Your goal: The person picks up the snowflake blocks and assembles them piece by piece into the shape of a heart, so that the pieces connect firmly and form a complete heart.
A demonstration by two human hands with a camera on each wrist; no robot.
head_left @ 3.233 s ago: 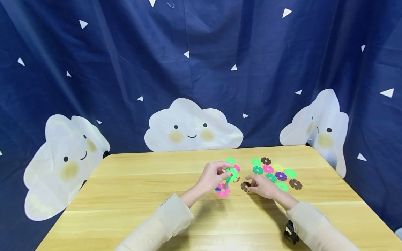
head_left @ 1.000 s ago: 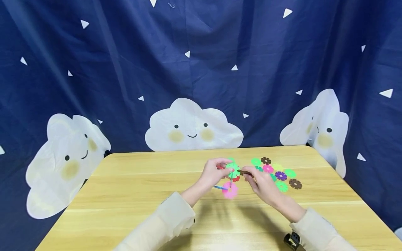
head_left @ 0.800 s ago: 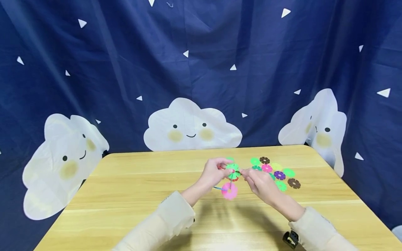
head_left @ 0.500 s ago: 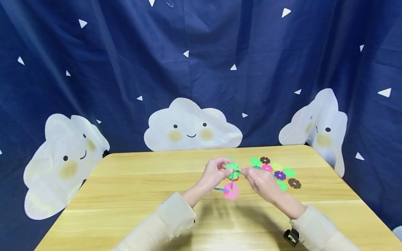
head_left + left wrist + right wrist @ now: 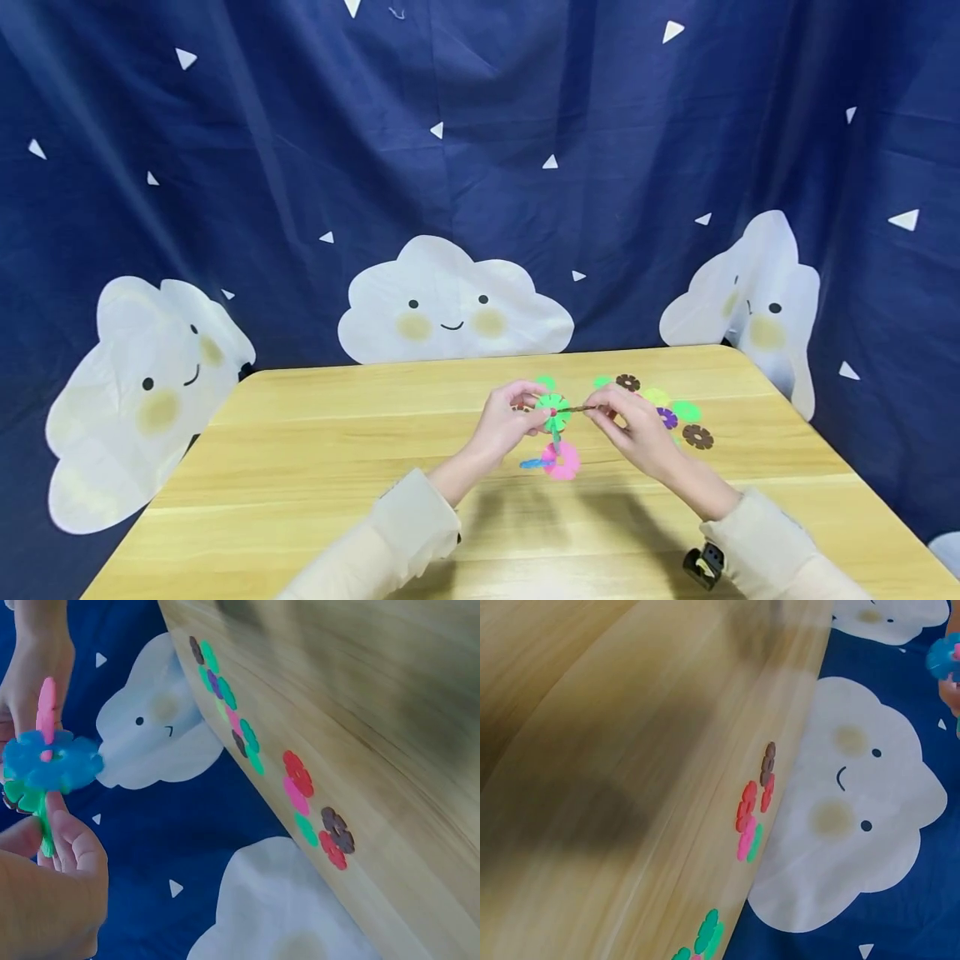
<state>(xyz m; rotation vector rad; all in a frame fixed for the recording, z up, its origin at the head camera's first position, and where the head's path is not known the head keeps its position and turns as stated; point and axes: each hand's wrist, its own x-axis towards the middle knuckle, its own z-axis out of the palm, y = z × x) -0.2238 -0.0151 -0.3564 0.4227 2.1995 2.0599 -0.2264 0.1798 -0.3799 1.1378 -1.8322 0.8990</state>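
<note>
Left grip [image 5: 506, 423] pinching, right grip [image 5: 637, 429] pinching nearby, forearms [image 5: 375, 542] angled inward

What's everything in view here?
Curtain: one, dark blue, background
Clouds: three large, white, on curtain
Triangles: several, white, on curtain
Table: one, light wood, below
Joined discs: several, green, pink, blue, in left hand
Held disc: one, brown, in right hand
Loose discs, smaller group: five, mixed colours, beyond left hand
Loose discs, larger group: about ten, mixed colours, near right hand
Gadget: one, black, at right sleeve
Sleeves: two, cream, lower edge
Hands: two, bare, above table
</note>
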